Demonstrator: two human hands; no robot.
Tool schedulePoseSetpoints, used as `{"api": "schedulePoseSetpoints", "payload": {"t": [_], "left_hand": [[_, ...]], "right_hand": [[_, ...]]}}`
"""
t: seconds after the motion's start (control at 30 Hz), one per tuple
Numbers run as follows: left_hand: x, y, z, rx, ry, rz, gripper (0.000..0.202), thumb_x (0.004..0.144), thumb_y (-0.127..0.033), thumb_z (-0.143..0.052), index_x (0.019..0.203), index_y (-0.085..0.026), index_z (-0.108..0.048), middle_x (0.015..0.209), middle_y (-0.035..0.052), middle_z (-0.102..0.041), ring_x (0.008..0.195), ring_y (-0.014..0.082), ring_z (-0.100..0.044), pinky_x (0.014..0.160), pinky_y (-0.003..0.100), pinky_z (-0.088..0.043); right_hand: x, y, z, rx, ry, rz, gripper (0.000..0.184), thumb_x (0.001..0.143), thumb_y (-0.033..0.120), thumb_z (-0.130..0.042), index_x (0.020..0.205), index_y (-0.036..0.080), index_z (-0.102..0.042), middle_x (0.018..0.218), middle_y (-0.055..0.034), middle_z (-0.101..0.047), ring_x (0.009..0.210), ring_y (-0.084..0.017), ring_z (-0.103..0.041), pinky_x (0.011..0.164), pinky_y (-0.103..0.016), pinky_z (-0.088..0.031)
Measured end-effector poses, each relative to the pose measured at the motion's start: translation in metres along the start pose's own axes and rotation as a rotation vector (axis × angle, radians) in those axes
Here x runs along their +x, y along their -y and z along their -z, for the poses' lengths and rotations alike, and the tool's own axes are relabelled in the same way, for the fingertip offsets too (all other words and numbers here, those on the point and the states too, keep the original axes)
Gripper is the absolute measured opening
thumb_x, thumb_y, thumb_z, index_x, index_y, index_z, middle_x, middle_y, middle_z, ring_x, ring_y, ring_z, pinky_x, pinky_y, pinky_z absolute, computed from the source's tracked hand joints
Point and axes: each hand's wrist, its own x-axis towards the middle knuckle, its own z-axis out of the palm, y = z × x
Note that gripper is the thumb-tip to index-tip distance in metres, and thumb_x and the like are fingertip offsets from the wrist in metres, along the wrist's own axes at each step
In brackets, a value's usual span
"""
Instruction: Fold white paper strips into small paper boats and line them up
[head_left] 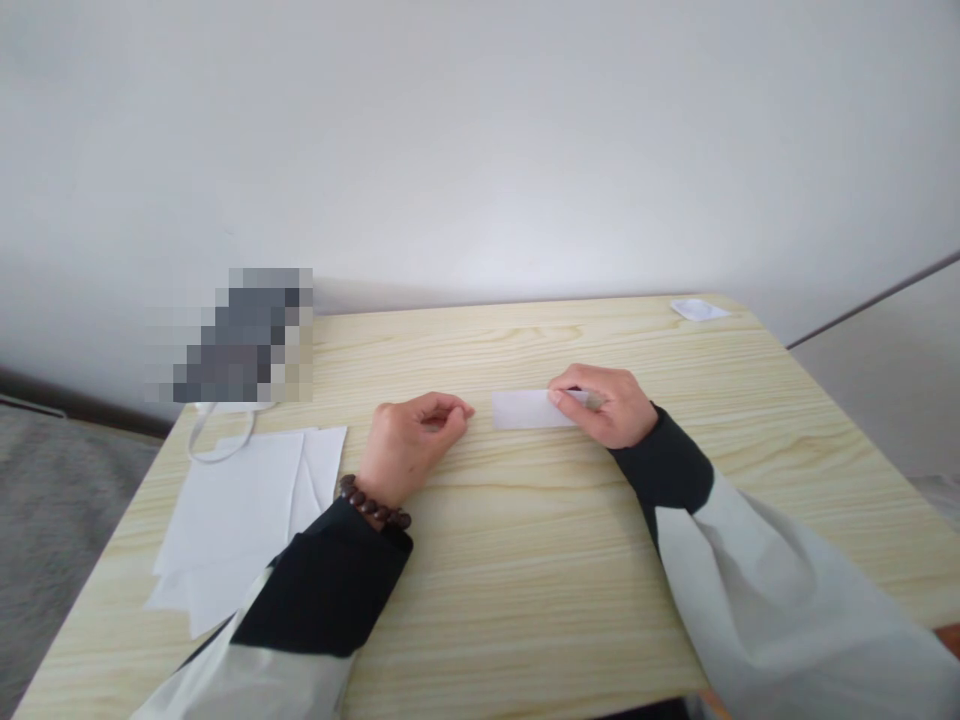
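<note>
White paper strip (525, 410) in right grip (619, 408)

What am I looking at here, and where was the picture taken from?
No machine shows here: these are a person's bare hands, seen by a camera worn on the head. The table has a wood-grain pattern. White sheets lie at the left, with a white loop and a pixelated dark object beyond. A small white item lies far right. The right hand pinches a white strip; the left hand, fingertips together, is apart from it.
</note>
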Motion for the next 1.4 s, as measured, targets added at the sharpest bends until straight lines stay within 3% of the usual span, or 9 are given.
{"api": "schedulePoseSetpoints", "payload": {"t": [0.13,0.23,0.3,0.4,0.53,0.63,0.83,1.13,1.4], "left_hand": [[0.001,0.001,-0.001,0.002,0.013,0.004,0.02,0.08,-0.031,-0.055,0.079,-0.018,-0.07,0.081,0.0021,-0.074,0.077,0.0159,-0.068,0.073,0.023,-0.052],[0.0,0.001,-0.006,0.049,0.051,-0.088,0.025,0.084,-0.033,-0.052,0.094,-0.018,-0.069,0.085,0.0029,-0.073,0.073,0.0151,-0.065,0.068,0.025,-0.049],[-0.001,0.001,-0.009,0.095,0.123,-0.193,0.026,0.083,-0.034,-0.054,0.102,-0.02,-0.067,0.086,0.0025,-0.072,0.075,0.0155,-0.063,0.071,0.027,-0.047],[0.0,0.004,-0.012,0.179,0.186,-0.297,0.022,0.084,-0.033,-0.056,0.097,-0.021,-0.068,0.082,0.0019,-0.069,0.076,0.0162,-0.06,0.075,0.03,-0.045],[0.003,0.012,-0.013,0.243,0.097,-0.335,0.018,0.084,-0.026,-0.056,0.097,-0.018,-0.066,0.083,0.0037,-0.065,0.082,0.0185,-0.057,0.077,0.032,-0.045],[0.004,0.016,-0.014,0.321,0.038,-0.386,0.017,0.085,-0.023,-0.055,0.097,-0.021,-0.067,0.091,0.0047,-0.063,0.089,0.02,-0.054,0.082,0.035,-0.044],[0.001,0.017,-0.013,0.513,0.069,-0.48,0.025,0.087,-0.035,-0.055,0.106,-0.026,-0.067,0.107,0.006,-0.061,0.095,0.0226,-0.049,0.084,0.04,-0.041],[0.001,0.019,-0.01,0.528,0.103,-0.486,0.029,0.089,-0.028,-0.052,0.116,-0.024,-0.063,0.111,0.0073,-0.06,0.102,0.0242,-0.047,0.087,0.042,-0.042],[0.001,0.016,-0.011,0.543,0.118,-0.467,0.033,0.089,-0.027,-0.049,0.121,-0.022,-0.059,0.112,0.0086,-0.058,0.1,0.0242,-0.048,0.088,0.043,-0.043]], "right_hand": [[-0.002,-0.004,0.001,0.011,0.081,-0.067,0.016,0.086,0.025,-0.051,0.077,0.018,-0.062,0.071,-0.0026,-0.067,0.061,-0.012,-0.059,0.059,-0.023,-0.044],[-0.001,0.003,-0.013,0.035,0.152,-0.055,0.018,0.086,0.027,-0.052,0.077,0.017,-0.064,0.068,-0.0011,-0.067,0.049,-0.009,-0.052,0.052,-0.022,-0.039],[0.001,0.01,-0.024,-0.006,0.134,-0.024,0.022,0.086,0.031,-0.054,0.075,0.017,-0.065,0.066,-0.0015,-0.066,0.052,-0.01,-0.052,0.057,-0.024,-0.04],[0.003,0.017,-0.036,-0.035,0.06,-0.166,0.026,0.081,0.041,-0.062,0.072,0.017,-0.066,0.054,0.0018,-0.059,0.048,-0.009,-0.049,0.055,-0.024,-0.038],[0.003,0.02,-0.043,-0.004,-0.07,-0.38,0.019,0.072,0.035,-0.072,0.078,0.017,-0.067,0.057,0.0028,-0.06,0.048,-0.009,-0.049,0.051,-0.022,-0.04],[0.002,0.019,-0.044,0.062,-0.127,-0.432,0.014,0.072,0.023,-0.071,0.084,0.018,-0.067,0.067,0.0006,-0.066,0.053,-0.01,-0.055,0.055,-0.023,-0.047],[-0.001,0.016,-0.039,0.021,-0.141,-0.263,0.009,0.081,0.022,-0.062,0.08,0.019,-0.071,0.077,-0.0044,-0.07,0.067,-0.014,-0.063,0.061,-0.026,-0.052],[-0.001,-0.003,-0.028,-0.01,0.076,0.192,0.024,0.09,0.017,-0.049,0.105,0.02,-0.067,0.103,-0.0068,-0.071,0.09,-0.017,-0.064,0.08,-0.034,-0.052],[-0.003,-0.001,-0.032,0.021,-0.007,0.13,0.016,0.088,0.024,-0.056,0.094,0.023,-0.071,0.093,-0.0038,-0.074,0.083,-0.015,-0.068,0.076,-0.03,-0.055]]}}
